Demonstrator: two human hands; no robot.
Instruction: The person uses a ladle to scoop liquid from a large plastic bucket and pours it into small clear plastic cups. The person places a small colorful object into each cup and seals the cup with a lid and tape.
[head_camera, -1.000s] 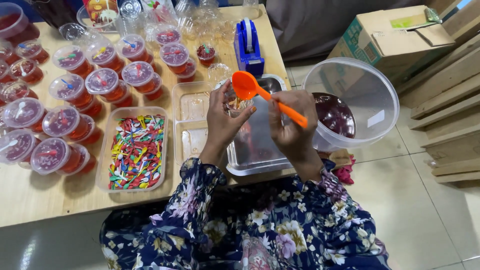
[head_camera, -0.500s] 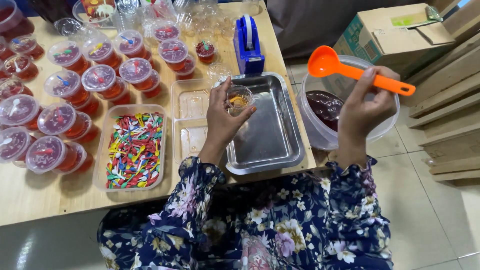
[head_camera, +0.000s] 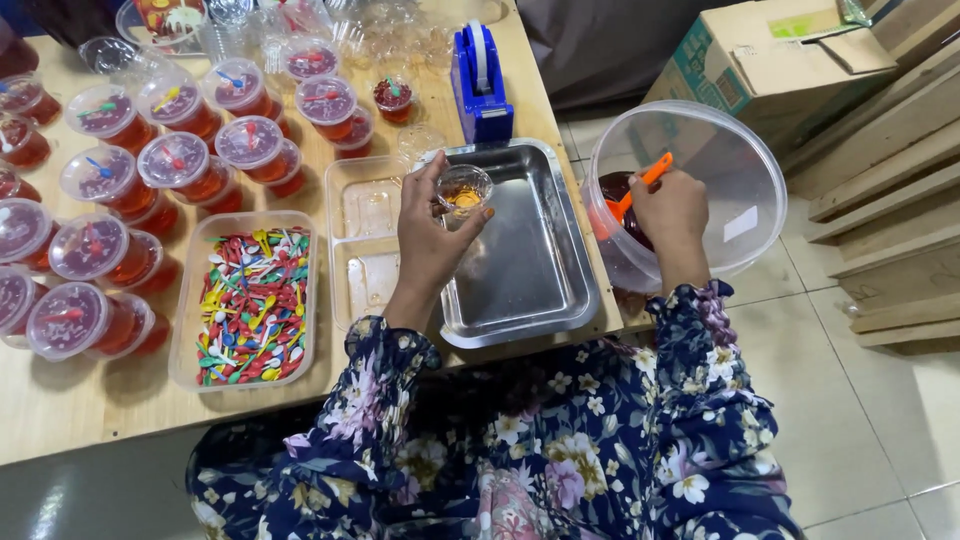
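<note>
The left hand (head_camera: 432, 232) has its fingers wrapped around a small clear cup (head_camera: 463, 189) with a bit of orange-yellow stuff in the bottom, holding it up over the steel tray (head_camera: 530, 270). At about three o'clock from that cup, the right hand (head_camera: 672, 212) is closed around the handle of an orange ladle (head_camera: 634, 193), whose scoop end dips into dark red liquid in the big clear tub (head_camera: 735, 170) standing off the table's edge.

At twelve o'clock from the tray sits a blue tape dispenser (head_camera: 479, 78), just beside the tray's far rim. At nine o'clock, touching the tray, lies an empty clear divided container (head_camera: 362, 245), and further on at nine a clear box of small coloured spoons (head_camera: 254, 300). Beyond those, from nine round to eleven o'clock, the wooden table (head_camera: 90, 400) is crowded with lidded cups of red jelly (head_camera: 178, 165), each with a little spoon on top, and one unlidded cup (head_camera: 392, 97) near the dispenser. Empty clear cups (head_camera: 385, 35) stack at the far edge. At one o'clock from the tub stands a cardboard box (head_camera: 760, 60), with wooden planks (head_camera: 890, 190) at three o'clock.
</note>
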